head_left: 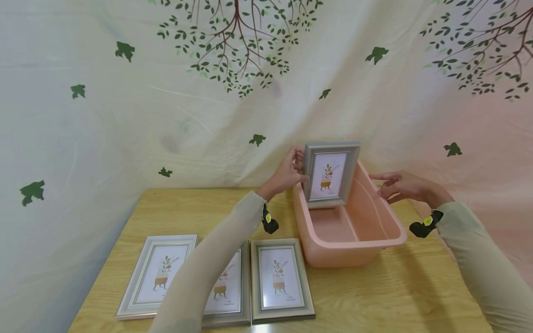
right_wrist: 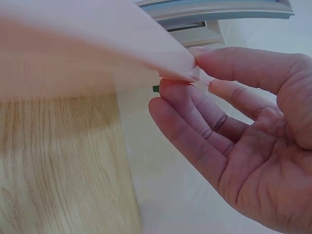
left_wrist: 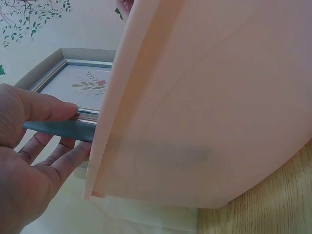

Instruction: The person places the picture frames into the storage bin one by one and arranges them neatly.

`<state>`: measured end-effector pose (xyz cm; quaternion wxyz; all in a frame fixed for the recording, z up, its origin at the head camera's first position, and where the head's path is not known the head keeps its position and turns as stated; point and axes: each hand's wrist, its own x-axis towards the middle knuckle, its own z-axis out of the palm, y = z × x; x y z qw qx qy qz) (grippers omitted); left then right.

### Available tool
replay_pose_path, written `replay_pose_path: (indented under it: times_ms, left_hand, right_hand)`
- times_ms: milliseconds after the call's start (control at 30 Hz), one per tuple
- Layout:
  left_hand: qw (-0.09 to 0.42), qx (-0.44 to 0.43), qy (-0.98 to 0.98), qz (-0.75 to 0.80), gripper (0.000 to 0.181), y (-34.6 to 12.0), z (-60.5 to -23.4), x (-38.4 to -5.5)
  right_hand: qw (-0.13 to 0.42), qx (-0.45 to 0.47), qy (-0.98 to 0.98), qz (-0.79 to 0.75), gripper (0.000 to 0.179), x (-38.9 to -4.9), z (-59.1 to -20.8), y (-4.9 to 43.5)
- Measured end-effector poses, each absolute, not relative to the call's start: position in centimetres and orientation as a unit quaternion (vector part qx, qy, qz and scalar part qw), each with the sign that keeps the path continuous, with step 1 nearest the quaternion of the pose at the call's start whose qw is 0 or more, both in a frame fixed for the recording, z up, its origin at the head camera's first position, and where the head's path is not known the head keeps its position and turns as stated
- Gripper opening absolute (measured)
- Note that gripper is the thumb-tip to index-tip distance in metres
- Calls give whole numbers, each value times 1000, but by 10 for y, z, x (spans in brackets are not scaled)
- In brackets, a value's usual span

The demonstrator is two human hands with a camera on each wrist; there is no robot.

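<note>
Left hand (head_left: 287, 173): fingers bent, pinching the left edge of a grey frame (head_left: 329, 178). From the left wrist we see what the head view partly hides: the thumb laid on the front moulding, the other fingers spread under the edge.

Right hand (head_left: 401, 185): fingers half-curled, pinching the rim (head_left: 376, 194) of a pink bin (head_left: 333, 254). The right wrist view shows us the thumb on one side of it and fingertips on the other; it also shows a pale edge below the frame, whose owner we cannot tell.

Frame: between the hands, upright, its foot within the bin. Only the head view gives us the full potted-plant print.

Bin: between the hands; outer wall seen close in the left wrist view.

Nearer us than the left hand, in the head view alone: a white frame (head_left: 166, 270), a middle frame (head_left: 229, 286) partly under the left sleeve (head_left: 212, 263), and a right-hand frame (head_left: 281, 280), all flat on the wooden table (head_left: 374, 296).

Beyond both hands: a leaf-patterned curtain (head_left: 125, 111).
</note>
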<state>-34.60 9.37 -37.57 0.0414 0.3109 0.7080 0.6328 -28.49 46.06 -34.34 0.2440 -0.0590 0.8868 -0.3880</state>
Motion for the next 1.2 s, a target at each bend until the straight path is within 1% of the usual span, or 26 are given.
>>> replay_pose_path:
  times_ms: [233, 600, 1000, 1200]
  left_hand:
    - [47, 308, 722, 618, 66, 99, -371, -346]
    - [51, 330, 753, 566, 64, 108, -372, -349]
    - [41, 337, 775, 533, 62, 114, -369, -346]
    - [52, 337, 785, 518, 63, 116, -368, -344]
  right_hand:
    - [246, -59, 886, -389, 80, -285, -341, 459]
    - [239, -48, 889, -387, 79, -284, -344, 458]
    - [234, -48, 896, -375, 80, -284, -344, 457]
    - [233, -49, 895, -376, 80, -283, -344, 456]
